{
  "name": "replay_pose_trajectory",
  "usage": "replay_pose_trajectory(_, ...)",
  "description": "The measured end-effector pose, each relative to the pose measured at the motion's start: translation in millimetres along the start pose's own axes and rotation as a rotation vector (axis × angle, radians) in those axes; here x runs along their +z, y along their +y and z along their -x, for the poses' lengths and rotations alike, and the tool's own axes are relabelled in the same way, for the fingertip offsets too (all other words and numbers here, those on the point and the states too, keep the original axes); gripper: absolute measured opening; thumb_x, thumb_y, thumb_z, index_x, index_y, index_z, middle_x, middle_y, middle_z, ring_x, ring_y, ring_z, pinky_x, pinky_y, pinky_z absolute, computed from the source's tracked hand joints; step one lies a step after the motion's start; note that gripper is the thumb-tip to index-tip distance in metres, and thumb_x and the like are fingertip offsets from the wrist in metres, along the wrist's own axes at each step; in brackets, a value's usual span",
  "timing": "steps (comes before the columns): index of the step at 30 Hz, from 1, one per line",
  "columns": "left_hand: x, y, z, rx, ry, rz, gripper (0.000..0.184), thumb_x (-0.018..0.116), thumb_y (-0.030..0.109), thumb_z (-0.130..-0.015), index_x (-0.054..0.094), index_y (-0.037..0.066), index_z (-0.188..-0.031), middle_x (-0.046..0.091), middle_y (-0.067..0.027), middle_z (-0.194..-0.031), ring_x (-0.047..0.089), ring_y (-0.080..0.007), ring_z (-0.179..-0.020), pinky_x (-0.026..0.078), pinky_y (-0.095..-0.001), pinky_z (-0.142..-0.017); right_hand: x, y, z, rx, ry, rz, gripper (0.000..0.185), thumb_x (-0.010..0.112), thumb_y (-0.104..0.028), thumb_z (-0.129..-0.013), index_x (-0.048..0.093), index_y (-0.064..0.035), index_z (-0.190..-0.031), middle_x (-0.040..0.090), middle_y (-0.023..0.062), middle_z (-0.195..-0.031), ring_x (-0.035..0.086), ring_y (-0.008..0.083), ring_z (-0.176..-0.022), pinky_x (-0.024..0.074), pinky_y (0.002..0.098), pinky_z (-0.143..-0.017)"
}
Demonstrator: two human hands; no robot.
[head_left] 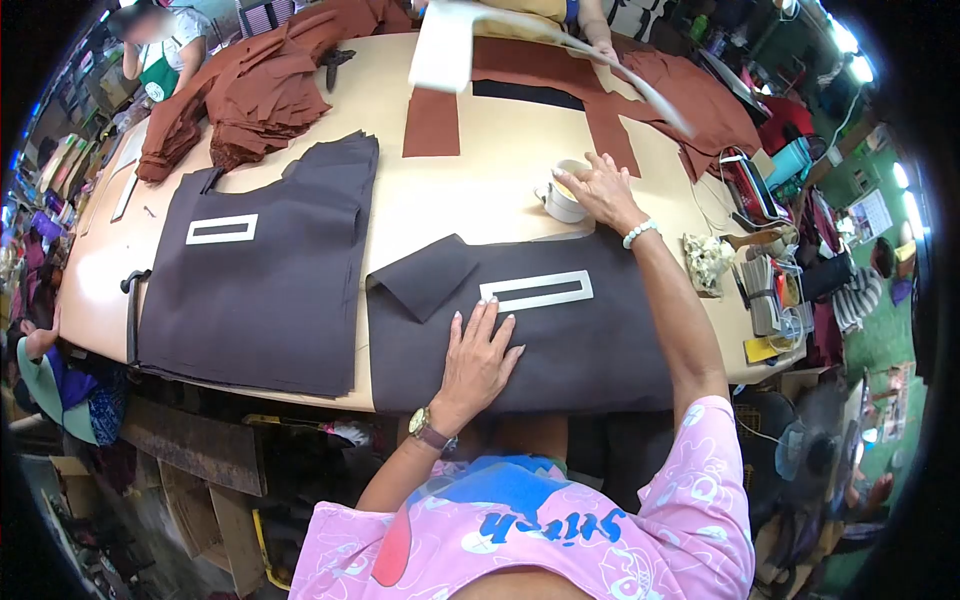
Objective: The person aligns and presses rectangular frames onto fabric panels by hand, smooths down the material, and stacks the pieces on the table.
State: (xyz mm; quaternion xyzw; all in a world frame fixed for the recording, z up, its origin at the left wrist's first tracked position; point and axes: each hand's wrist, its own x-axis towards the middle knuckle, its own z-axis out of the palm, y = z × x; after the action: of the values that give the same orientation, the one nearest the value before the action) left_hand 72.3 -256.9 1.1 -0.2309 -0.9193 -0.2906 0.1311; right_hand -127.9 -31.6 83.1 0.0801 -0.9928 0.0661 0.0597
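My left hand (480, 360) lies flat on a dark grey fabric piece (590, 360), fingers spread. Its fingertips touch the lower left edge of a white rectangular frame (537, 290) with a long slot, which rests on the fabric. The upper left corner (425, 278) of this piece is folded over. Beyond the fabric, my right hand (605, 192) is over a white cup (562, 203) with a handle on its left. Its fingers are apart, one reaching to the cup's mouth. What is inside the cup is mostly hidden.
A dark fabric stack (260, 290) with another slotted white frame (222, 229) lies left. Rust-brown fabric piles (265, 90) sit at the far side. Across the table (510, 190), a person's hand (604, 50) is near a blurred white sheet (442, 50). Books (765, 295) stand right.
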Motion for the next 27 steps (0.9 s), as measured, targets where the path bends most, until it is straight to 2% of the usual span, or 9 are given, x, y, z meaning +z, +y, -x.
replay_pose_trajectory(6,-0.1,0.6,0.1,-0.006,-0.001,0.006,0.041,0.061,0.026,-0.082,0.055,0.004,-0.116,0.041,-0.0211,-0.132,0.038,-0.0342,-0.124,0.029,-0.0529,-0.099,-2.8,-5.6,11.3,-0.040,-0.025,-0.005,0.060,0.037,-0.059,-0.086,0.071,-0.0109,-0.092,0.046,0.0201,-0.125,0.033,0.0399,-0.123,0.0214,0.0542,-0.098)
replay_pose_trajectory(9,-0.9,1.1,-0.1,-0.003,-0.004,0.001,0.041,0.061,0.026,-0.082,0.055,0.004,-0.116,0.041,-0.0209,-0.132,0.038,-0.0342,-0.125,0.029,-0.0529,-0.100,1.5,-2.8,17.8,-0.055,-0.003,0.006,0.059,0.036,-0.058,-0.087,0.070,-0.0107,-0.094,0.046,0.0198,-0.125,0.031,0.0406,-0.124,0.0221,0.0562,-0.097)
replay_pose_trajectory(12,-0.7,1.1,-0.1,-0.004,-0.004,0.000,0.041,0.061,0.026,-0.082,0.055,0.003,-0.116,0.041,-0.0208,-0.132,0.037,-0.0341,-0.124,0.029,-0.0528,-0.099,5.8,2.9,23.4,-0.060,-0.079,-0.026,0.059,0.035,-0.057,-0.087,0.069,-0.0095,-0.097,0.045,0.0201,-0.125,0.031,0.0408,-0.124,0.0229,0.0591,-0.096)
replay_pose_trajectory(21,-0.6,1.4,-0.5,-0.010,-0.002,0.007,0.041,0.061,0.026,-0.082,0.055,0.004,-0.117,0.042,-0.0205,-0.132,0.039,-0.0345,-0.123,0.029,-0.0527,-0.100,5.9,3.6,29.3,-0.053,0.080,-0.113,0.057,0.040,-0.052,-0.087,0.064,-0.0014,-0.097,0.043,0.0185,-0.129,0.037,0.0315,-0.121,0.0278,0.0529,-0.095)
replay_pose_trajectory(24,-0.8,0.6,-0.3,-0.003,-0.002,-0.004,0.041,0.061,0.026,-0.082,0.055,0.004,-0.117,0.042,-0.0204,-0.132,0.039,-0.0344,-0.123,0.029,-0.0528,-0.099,12.0,5.3,29.8,-0.004,0.007,-0.121,0.056,0.040,-0.051,-0.087,0.062,-0.0025,-0.103,0.041,0.0196,-0.130,0.036,0.0321,-0.121,0.0270,0.0529,-0.096)
replay_pose_trajectory(27,-1.3,1.4,-0.9,-0.005,-0.006,-0.004,0.041,0.061,0.026,-0.082,0.055,0.004,-0.117,0.042,-0.0204,-0.132,0.038,-0.0341,-0.124,0.029,-0.0529,-0.099,15.0,5.6,31.0,-0.003,0.070,-0.117,0.056,0.039,-0.052,-0.087,0.064,-0.0040,-0.102,0.039,0.0210,-0.132,0.035,0.0350,-0.121,0.0270,0.0527,-0.096)
